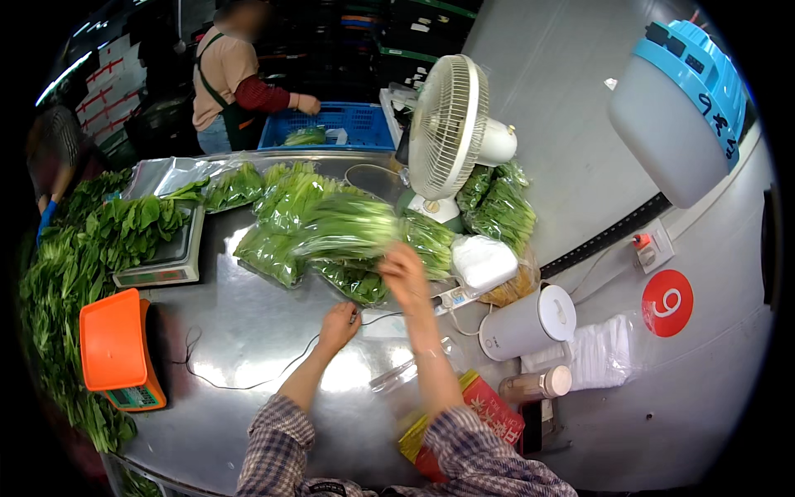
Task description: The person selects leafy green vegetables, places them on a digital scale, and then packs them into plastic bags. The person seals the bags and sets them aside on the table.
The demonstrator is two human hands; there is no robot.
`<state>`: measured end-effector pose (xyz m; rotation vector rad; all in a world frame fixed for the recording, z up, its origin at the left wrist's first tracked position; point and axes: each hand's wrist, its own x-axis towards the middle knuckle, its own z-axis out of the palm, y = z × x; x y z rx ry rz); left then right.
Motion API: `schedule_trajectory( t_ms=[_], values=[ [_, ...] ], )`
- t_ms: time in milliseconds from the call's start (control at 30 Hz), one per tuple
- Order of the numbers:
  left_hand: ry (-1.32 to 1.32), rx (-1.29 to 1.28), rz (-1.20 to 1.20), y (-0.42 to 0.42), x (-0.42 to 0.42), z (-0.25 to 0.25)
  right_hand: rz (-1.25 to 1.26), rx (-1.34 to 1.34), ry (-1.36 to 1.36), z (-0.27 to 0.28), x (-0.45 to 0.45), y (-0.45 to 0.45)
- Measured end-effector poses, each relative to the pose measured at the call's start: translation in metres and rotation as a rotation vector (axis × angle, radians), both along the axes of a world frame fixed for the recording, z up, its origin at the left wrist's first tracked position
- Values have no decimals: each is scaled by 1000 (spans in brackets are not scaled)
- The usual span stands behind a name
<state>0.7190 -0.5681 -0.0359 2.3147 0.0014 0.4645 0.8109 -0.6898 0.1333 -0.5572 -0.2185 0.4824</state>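
My right hand (407, 279) is at the lower right end of a motion-blurred bundle of long green leafy vegetables (351, 227). The blur hides whether its bent fingers grip the bundle. Under and beside that bundle lie clear bags of greens (273, 248), with another bag of leaves (354, 282) just below it. My left hand (338, 326) is low over the steel table (261, 323), fingers curled. A thin black cord (248, 386) passes at its fingertips, where a small dark piece shows; whether it is pinched there is unclear.
A scale with an orange tray (112, 341) and a flat scale (161, 248) stand left beside heaped loose greens (56, 292). An electric fan (450, 130), power strip (456, 298), white kettle (528, 323) and bottle (534, 383) line the right. A co-worker (227, 81) reaches over a blue crate (360, 118).
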Motion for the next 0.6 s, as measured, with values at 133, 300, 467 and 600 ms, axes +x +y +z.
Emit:
schedule_trajectory(
  t_ms=[133,300,467,600],
  values=[
    [67,24,9,-1,-1,3,-86,-802,-88,-42,43,61],
    [35,37,15,3,-7,7,-1254,-1580,-699,-31,114,-46],
    [10,50,13,-2,-1,3,-804,-2525,-603,-38,186,-122],
    [26,49,15,2,-1,5,-1199,-2297,-651,-21,207,-170]
  ],
)
